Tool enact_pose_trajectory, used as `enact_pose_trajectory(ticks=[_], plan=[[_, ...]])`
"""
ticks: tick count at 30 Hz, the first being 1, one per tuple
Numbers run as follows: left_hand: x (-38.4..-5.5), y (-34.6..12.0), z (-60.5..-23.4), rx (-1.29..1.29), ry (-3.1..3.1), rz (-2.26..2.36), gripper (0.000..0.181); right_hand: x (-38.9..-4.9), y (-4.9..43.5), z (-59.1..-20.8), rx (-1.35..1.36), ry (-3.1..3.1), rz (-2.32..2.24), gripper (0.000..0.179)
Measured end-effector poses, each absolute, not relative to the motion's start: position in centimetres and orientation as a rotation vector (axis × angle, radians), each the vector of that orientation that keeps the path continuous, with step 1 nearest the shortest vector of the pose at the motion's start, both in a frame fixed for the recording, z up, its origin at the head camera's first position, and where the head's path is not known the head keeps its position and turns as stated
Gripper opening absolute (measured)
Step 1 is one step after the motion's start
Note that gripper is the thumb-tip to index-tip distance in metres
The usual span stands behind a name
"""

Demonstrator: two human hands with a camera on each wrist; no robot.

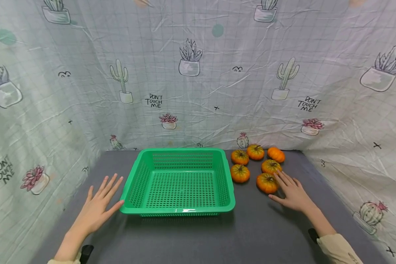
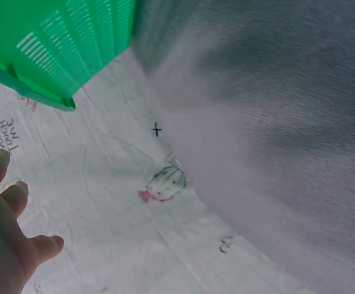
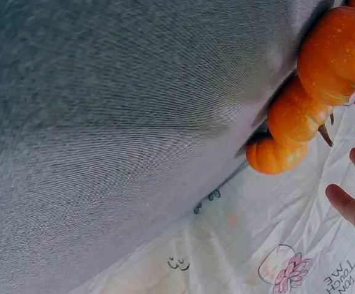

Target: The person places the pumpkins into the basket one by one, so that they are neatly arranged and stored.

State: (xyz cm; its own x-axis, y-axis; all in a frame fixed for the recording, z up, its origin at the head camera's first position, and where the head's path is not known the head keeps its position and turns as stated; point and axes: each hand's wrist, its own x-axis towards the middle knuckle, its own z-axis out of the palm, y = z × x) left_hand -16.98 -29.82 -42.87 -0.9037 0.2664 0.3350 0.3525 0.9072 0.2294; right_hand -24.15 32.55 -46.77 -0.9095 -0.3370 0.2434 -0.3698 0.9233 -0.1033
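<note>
A green plastic basket (image 1: 181, 211) with slotted walls stands on the dark grey table, with nothing in it. To its right several small orange pumpkins (image 1: 240, 173) sit in two loose rows. My left hand (image 1: 99, 207) hovers at the basket's left side, fingers spread and straight, its thumb near the rim; whether they touch cannot be told. Beside the nearest right-hand pumpkin (image 1: 267, 183) is my right hand (image 1: 292, 192), fingers extended and holding nothing. In the right wrist view its fingers (image 3: 343, 202) stand apart from the pumpkins (image 3: 335, 55).
A pale cloth (image 1: 217, 91) printed with potted cacti hangs behind the table and along both sides. The grey tabletop (image 1: 198, 242) runs toward me in front of the basket. Dark bands (image 1: 85, 253) circle both wrists.
</note>
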Motion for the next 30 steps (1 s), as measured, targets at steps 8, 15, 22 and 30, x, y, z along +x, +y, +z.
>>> enact_pose_trajectory(ticks=[8,15,22,30], plan=[[-17.8,-28.7,-42.6,-0.475,-2.778,-0.426,0.073,-24.9,32.2,-46.6,0.535,-2.842,0.197,0.085],[-18.4,-27.5,-43.2,-0.498,-2.804,-0.418,0.077,-25.4,31.9,-46.5,0.526,-2.784,0.171,0.083],[-18.4,-27.2,-44.0,-0.485,-2.839,-0.454,0.078,-25.8,31.4,-46.7,0.475,-2.806,0.193,0.083],[-18.4,-27.1,-44.5,-0.461,-2.852,-0.507,0.079,-26.2,31.3,-47.1,0.434,-2.805,0.191,0.08]])
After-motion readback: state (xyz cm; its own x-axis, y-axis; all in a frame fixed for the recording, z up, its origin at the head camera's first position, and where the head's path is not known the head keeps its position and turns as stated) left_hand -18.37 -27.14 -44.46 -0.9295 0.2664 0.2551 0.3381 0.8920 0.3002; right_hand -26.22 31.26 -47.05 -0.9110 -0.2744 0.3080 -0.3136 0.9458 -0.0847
